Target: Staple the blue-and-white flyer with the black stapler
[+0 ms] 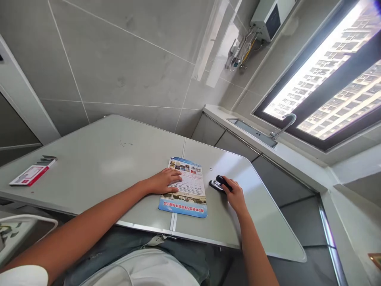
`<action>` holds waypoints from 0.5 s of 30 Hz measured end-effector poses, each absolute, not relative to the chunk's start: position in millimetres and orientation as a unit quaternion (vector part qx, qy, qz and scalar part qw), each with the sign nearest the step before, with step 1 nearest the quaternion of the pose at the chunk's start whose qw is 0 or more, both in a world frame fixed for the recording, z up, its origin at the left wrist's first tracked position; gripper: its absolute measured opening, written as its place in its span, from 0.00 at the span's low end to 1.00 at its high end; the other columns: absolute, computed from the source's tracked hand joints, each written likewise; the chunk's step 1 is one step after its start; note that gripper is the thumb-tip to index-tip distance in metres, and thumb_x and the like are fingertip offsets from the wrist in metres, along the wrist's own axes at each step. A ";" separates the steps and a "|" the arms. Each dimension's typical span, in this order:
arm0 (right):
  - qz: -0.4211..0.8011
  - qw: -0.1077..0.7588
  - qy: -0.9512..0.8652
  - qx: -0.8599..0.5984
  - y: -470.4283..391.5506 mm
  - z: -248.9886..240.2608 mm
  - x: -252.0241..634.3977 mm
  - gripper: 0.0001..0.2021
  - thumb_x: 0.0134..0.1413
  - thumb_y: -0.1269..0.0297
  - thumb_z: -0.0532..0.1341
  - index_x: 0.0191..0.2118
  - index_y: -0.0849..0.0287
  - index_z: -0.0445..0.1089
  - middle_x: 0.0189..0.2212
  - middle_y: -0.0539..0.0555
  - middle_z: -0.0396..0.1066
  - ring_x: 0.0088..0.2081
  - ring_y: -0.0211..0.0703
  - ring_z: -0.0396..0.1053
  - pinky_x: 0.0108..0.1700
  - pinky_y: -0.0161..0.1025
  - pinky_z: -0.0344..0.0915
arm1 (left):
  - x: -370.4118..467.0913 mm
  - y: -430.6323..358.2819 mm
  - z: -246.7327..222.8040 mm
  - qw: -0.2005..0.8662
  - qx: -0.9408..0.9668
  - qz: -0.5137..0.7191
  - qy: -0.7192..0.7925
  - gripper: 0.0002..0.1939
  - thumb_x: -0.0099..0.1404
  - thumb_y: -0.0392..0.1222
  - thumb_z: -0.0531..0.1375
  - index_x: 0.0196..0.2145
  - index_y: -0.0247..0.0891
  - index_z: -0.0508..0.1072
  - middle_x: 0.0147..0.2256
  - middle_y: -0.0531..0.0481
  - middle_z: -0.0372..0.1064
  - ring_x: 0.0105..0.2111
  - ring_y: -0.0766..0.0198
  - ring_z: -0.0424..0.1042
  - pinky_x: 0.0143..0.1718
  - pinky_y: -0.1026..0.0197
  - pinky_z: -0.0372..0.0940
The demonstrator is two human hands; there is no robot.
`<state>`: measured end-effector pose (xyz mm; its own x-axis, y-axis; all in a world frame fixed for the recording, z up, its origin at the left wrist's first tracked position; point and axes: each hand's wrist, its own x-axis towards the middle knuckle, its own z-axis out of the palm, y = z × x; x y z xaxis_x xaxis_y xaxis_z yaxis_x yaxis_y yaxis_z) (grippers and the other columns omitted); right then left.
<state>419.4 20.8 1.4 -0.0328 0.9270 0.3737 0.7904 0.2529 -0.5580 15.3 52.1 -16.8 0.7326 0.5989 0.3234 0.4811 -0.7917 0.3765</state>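
Note:
A printed sheet or booklet (190,194) with blue edges, small photos and red lettering lies flat on the pale table (89,167), across its centre seam. My left hand (165,180) rests on its left side, fingers stretched out over the print. To the right of the paper, my right hand (235,192) is wrapped round the rear of a black stapler (219,183), which is at the tabletop and apart from the paper. Some of the stapler is hidden by the fingers.
A red and white box (31,174) with a dark item at its top end lies at the table's far left. Small bits (211,169) lie beyond the stapler. A counter with a sink (253,133) and tap (285,125) stands at the right, below a window.

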 end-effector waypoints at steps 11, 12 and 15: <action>0.153 0.303 -0.790 -0.511 19.8 -1.9 390.3 0.20 0.69 0.57 0.57 0.63 0.51 0.71 0.47 0.56 0.77 0.48 0.55 0.68 0.53 0.52 0.66 | 17.5 53.1 -18.8 0.130 0.930 0.207 0.274 0.23 0.71 0.57 0.62 0.59 0.44 0.75 0.65 0.39 0.67 0.65 0.46 0.65 0.68 0.43 0.54; 0.154 0.299 -0.794 -0.505 20.8 -1.2 389.4 0.20 0.70 0.57 0.57 0.63 0.51 0.71 0.47 0.56 0.77 0.48 0.54 0.69 0.53 0.52 0.66 | 17.8 52.6 -18.0 0.130 0.931 0.205 0.273 0.23 0.71 0.56 0.62 0.58 0.44 0.75 0.64 0.39 0.67 0.65 0.46 0.65 0.68 0.43 0.54; 0.153 0.293 -0.803 -0.496 23.0 -0.6 390.6 0.19 0.70 0.57 0.58 0.62 0.50 0.71 0.47 0.56 0.77 0.47 0.54 0.69 0.52 0.52 0.67 | 18.6 51.0 -15.3 0.134 0.930 0.206 0.274 0.22 0.71 0.55 0.63 0.57 0.45 0.76 0.63 0.40 0.69 0.65 0.46 0.65 0.68 0.44 0.54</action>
